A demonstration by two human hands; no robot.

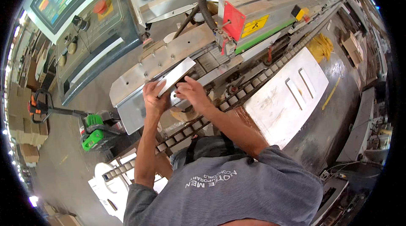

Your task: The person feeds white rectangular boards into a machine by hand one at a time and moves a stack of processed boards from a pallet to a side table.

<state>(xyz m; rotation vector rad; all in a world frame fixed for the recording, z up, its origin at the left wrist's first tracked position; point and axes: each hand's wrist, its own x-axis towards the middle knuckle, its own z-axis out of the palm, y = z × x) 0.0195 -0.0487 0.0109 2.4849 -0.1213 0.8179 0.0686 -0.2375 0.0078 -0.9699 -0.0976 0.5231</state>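
A narrow white board [181,72] lies slanted over the infeed of a long edge-banding machine [198,35]. My left hand [155,96] is closed round the board's near left end, thumb along its edge. My right hand [193,94] is beside the board's near long side, fingers curled in close to it. Whatever those right fingertips pinch is too small to make out. Beneath both hands is the machine's metal feed plate [131,109], partly covered by them. A dark gap shows under the board near my right fingertips.
A control panel [99,35] with a screen and red button stands at the left. A roller track [249,88] runs along the machine's near side. To the right lies a large white panel [287,99] with two slots. A green pallet jack [94,130] stands at the left.
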